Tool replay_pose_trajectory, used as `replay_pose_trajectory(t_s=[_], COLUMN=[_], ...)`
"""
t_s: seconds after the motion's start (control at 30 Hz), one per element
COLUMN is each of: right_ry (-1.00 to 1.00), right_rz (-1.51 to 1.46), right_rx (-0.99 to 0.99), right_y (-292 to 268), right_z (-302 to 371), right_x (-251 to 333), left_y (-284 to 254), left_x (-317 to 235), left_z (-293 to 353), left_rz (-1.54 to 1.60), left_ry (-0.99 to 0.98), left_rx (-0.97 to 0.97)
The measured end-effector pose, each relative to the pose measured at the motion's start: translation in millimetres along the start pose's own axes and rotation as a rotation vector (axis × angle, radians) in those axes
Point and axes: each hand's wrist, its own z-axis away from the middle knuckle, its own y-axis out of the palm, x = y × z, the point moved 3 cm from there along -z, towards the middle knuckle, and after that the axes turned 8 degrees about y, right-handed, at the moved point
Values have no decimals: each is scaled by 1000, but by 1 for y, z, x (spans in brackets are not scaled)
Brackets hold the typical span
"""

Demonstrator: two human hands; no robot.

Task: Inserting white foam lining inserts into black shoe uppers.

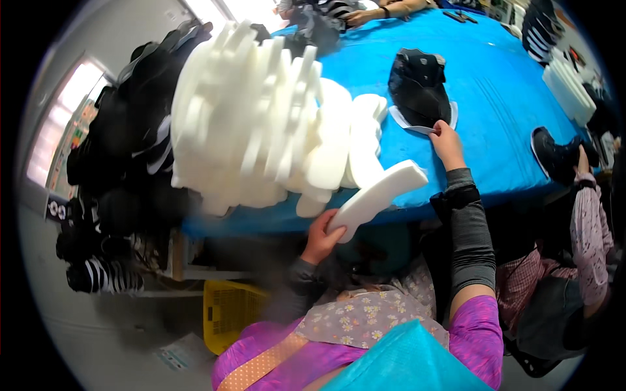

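Observation:
My left hand (pixel 321 238) grips the lower end of a long, curved white foam piece (pixel 381 199), held tilted over the table's near edge. Reaching forward, my right hand (pixel 447 144) pinches the pale edge of a black cap (pixel 417 85). This cap lies on the blue-covered table (pixel 495 98), its white-edged brim toward me. Just left of it, a large pile of white foam pieces (pixel 228 124) stands on the table, with a few looser ones at its right end.
Tall stacks of black caps (pixel 117 143) rise on the left. A yellow plastic basket (pixel 228 316) sits below. At right, a co-worker's hand (pixel 582 161) holds another black cap (pixel 554 155) near white foam sheets (pixel 568 90). Another person's arm (pixel 394 9) reaches in at the far edge.

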Motion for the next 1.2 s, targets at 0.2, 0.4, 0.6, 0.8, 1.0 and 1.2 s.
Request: replay_pose_trajectory(t_s=[0.2, 0.4, 0.6, 0.8, 1.0, 1.2], right_ry=[-106, -114, -173, 15, -44, -312], right_rz=[-157, -500, -799, -561, -44, -296], right_rx=[-36, -79, 70, 248, 21, -53], right_y=[-26, -114, -168, -151, -133, -141], right_z=[13, 47, 93, 118, 147, 210], right_x=[4, 5, -51, -118, -83, 58], left_y=[11, 0, 1, 11, 13, 13], left_x=[-17, -33, -46, -60, -68, -70], left_z=[28, 55, 65, 65, 63, 64], left_rz=[112, 151, 214, 258, 255, 281], left_ry=[-59, -48, -36, -15, -44, -66], left_rx=[32, 7, -1, 34, 9, 45])
